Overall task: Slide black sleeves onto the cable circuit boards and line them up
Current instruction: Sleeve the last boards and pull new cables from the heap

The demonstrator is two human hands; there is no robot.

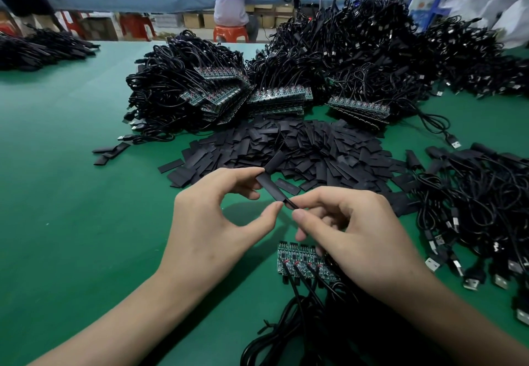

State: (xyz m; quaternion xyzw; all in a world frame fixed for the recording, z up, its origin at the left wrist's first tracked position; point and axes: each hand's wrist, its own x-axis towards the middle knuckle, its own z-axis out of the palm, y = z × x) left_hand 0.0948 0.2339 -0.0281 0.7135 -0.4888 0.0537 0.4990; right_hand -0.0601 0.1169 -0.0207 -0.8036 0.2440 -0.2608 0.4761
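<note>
My left hand (217,219) pinches a black sleeve (270,186) between thumb and fingers, held just above the green table. My right hand (352,231) pinches the cable end (293,204) that meets the sleeve's lower opening; whatever is inside the sleeve is hidden. Below my hands a row of bare green circuit boards (300,261) lies side by side, their black cables (297,322) trailing toward me. A heap of loose black sleeves (300,148) covers the table beyond my hands.
Stacks of cabled circuit boards (274,99) sit behind the sleeve heap. Sleeved cables with USB plugs (472,222) pile up at the right. Green table (71,179) stretches left. A person sits on a red stool (230,33) at a far bench.
</note>
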